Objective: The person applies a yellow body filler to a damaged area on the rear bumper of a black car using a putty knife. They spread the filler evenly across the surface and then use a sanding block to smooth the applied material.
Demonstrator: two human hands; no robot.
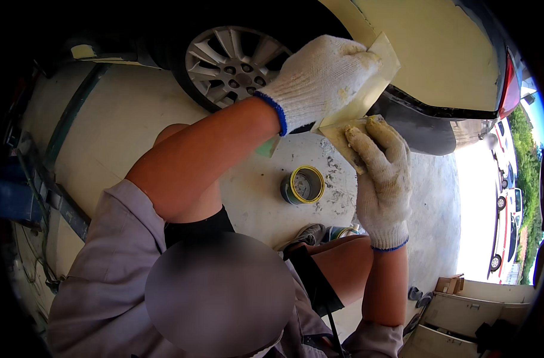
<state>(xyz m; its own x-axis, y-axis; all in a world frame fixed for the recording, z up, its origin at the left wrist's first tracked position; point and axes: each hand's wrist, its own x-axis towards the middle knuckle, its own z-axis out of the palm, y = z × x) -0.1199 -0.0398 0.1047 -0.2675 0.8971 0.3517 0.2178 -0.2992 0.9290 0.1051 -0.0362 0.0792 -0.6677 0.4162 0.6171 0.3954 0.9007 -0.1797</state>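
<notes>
My left hand (pixel 323 77), in a white knit glove with a blue cuff, reaches up beside the car's wheel. Its closed fingers grip a flat, translucent yellowish spreader (pixel 370 86). Just below and to the right, my right hand (pixel 384 173), gloved the same way with stained fingertips, pinches a second flat spreader (pixel 337 135). The two spreaders meet or overlap edge to edge; I cannot tell whether they touch. Behind them is the car's rear body panel (pixel 442 51), pale yellow, with a dark grey bumper part (pixel 424 128) beneath it.
An open tin (pixel 305 185) with a yellow rim stands on the spotted floor below my hands. Another can (pixel 342 232) is by my shoe (pixel 311 234). The alloy wheel (pixel 239 68) is at upper left. Cabinets (pixel 463 313) stand at lower right; parked cars (pixel 510 209) are outside.
</notes>
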